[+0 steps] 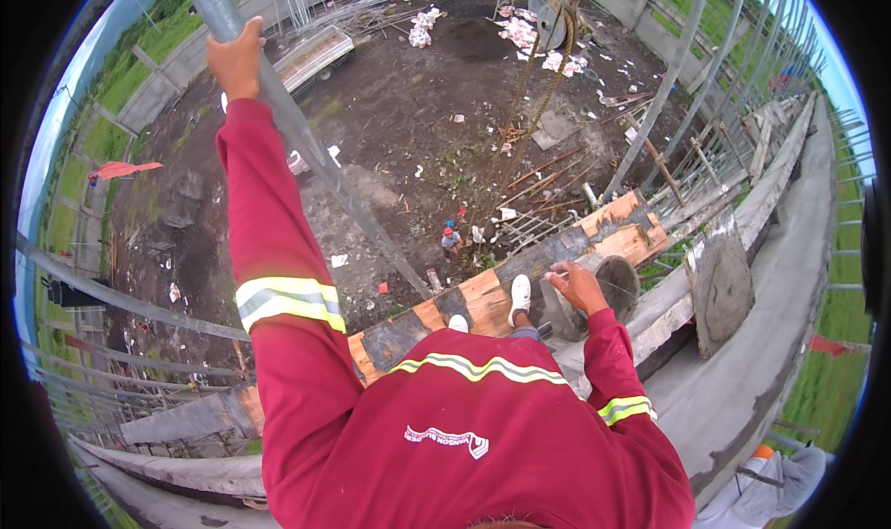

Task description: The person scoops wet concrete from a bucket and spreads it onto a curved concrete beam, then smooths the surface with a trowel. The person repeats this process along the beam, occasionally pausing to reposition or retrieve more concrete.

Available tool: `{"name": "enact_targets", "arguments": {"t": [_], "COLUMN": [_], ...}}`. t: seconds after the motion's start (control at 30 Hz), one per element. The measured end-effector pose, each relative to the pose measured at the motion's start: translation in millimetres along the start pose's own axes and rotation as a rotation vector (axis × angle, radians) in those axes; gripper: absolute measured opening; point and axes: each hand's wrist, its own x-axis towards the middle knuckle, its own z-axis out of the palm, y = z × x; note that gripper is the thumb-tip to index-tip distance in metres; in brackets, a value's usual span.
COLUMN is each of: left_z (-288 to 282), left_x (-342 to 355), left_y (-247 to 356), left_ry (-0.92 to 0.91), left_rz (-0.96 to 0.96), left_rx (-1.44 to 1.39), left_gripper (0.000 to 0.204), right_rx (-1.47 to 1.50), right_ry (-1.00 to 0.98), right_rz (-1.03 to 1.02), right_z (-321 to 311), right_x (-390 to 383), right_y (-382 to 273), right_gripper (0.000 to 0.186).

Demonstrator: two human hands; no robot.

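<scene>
The left hand [234, 62] is closing fully around the slanted scaffold pipe [306, 139], high up and left of the bucket [608, 283]. The right hand [577, 286] is resting with bent fingers on the bucket's rim, on the wooden plank [483, 297]. I judge the bucket is being steadied; lifting next needs firm footing.

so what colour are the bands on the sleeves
Yellow-green with a grey middle stripe on the dark red sleeves, clearest in the head view.
</scene>
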Motion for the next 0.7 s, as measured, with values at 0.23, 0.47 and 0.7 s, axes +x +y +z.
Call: {"name": "enact_targets", "arguments": {"t": [0.23,0.47,0.7], "left_z": [1.9,0.3,-0.4], "left_x": [7.1,16.4,17.6], "left_y": [-1.1,-13.9,-14.2], "left_ry": [-0.006,-0.015,-0.005], "left_rz": [-0.002,-0.013,0.028], "left_rx": [-0.024,-0.044,-0.059], "left_gripper": [0.051,0.052,0.048], "right_rx": [-0.448,-0.52,-0.433], "right_ry": [0.149,0.346,0.384], "right_rz": [-0.809,-1.32,-1.575], "right_z": [-134.1,-177.9,-200.2], "right_x": [16.1,-89.0,-123.5], "right_y": [-282.4,-448.4,-462.0], "right_gripper": [0.037,0.031,0.034]}}
